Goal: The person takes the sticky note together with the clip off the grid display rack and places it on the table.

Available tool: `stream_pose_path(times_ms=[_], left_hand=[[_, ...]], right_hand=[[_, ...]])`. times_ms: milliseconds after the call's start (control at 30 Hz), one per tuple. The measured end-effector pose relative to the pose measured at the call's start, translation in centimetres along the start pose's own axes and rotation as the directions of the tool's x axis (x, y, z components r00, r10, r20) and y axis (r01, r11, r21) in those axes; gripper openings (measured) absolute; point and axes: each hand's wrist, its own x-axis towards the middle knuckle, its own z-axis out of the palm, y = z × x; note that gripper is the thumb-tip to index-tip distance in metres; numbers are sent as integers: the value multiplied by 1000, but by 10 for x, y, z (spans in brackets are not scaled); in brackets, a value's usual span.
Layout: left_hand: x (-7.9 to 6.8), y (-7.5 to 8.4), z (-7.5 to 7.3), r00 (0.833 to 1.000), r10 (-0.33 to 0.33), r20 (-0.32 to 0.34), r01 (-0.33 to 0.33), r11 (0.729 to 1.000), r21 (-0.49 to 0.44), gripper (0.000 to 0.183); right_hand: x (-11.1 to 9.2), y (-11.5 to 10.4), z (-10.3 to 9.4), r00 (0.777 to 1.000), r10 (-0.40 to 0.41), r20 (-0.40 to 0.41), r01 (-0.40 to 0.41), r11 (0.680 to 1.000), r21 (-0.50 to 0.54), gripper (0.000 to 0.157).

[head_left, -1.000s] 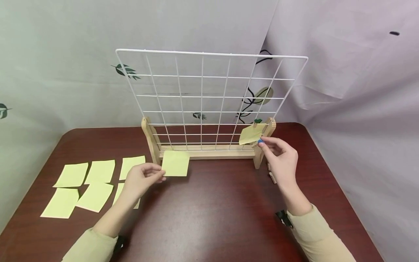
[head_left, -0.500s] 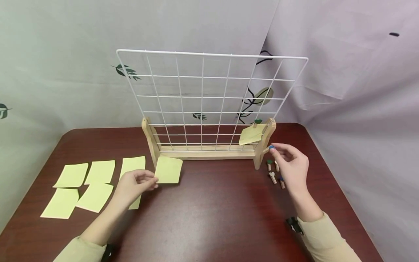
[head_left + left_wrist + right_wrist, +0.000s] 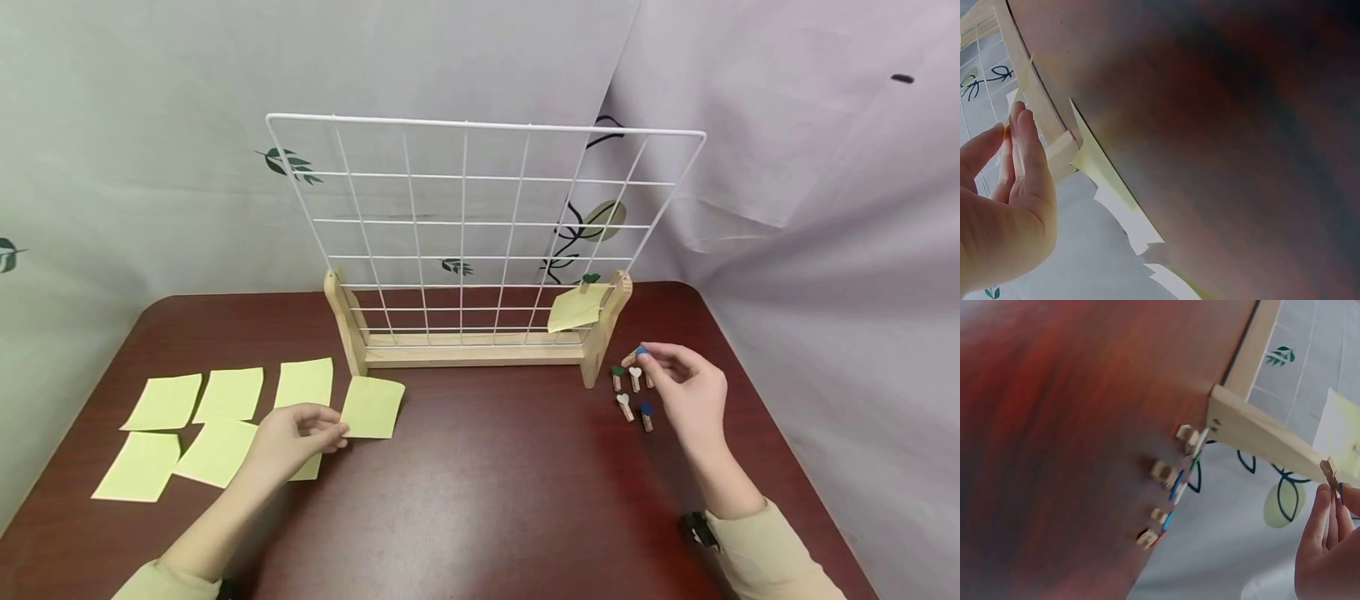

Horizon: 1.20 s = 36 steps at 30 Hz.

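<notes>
Between thumb and fingers my left hand [image 3: 296, 437] pinches a yellow sticky note [image 3: 372, 408] by its left edge, just in front of the rack's left foot. My right hand [image 3: 688, 387] pinches a small wooden clothespin [image 3: 1330, 475] with a blue top, above the other clothespins right of the rack. A white wire grid rack [image 3: 462, 222] stands upright in a wooden base. At its lower right, a green-topped clothespin [image 3: 591, 278] holds another sticky note [image 3: 577, 308] on the wire.
Several yellow sticky notes [image 3: 161, 402] lie on the dark red table at left. Small clothespins with white, green and blue tops [image 3: 624, 407] lie to the right of the rack's right foot [image 3: 603, 333]. A patterned cloth [image 3: 825, 208] hangs behind.
Both hands have drawn back from the rack. The left hand moved left and nearer with its sticky note; the right hand moved right and nearer, carrying the blue-topped clothespin.
</notes>
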Motion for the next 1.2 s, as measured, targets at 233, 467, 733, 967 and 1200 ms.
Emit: stream_pose_path(times_ms=[233, 467, 733, 967, 1200], left_hand=[[-3, -7, -1, 1000, 3, 20, -3, 1000, 10, 18], [-7, -10, -2, 999, -6, 33, 5, 1000, 30, 19], [-9, -14, -3, 998, -19, 53, 18, 999, 27, 20], [-12, -16, -4, 997, -30, 65, 28, 999, 25, 22], [-15, -18, -5, 995, -61, 74, 57, 997, 48, 23]], right_hand=[[-1, 9, -11, 999, 31, 10, -31, 998, -63, 20], [-1, 18, -22, 998, 59, 26, -56, 994, -97, 19], [-4, 28, -35, 992, 104, 75, -87, 975, -202, 23], [-4, 35, -46, 986, 116, 123, -80, 961, -263, 25], [-4, 40, -52, 979, 122, 163, -76, 961, -267, 24]])
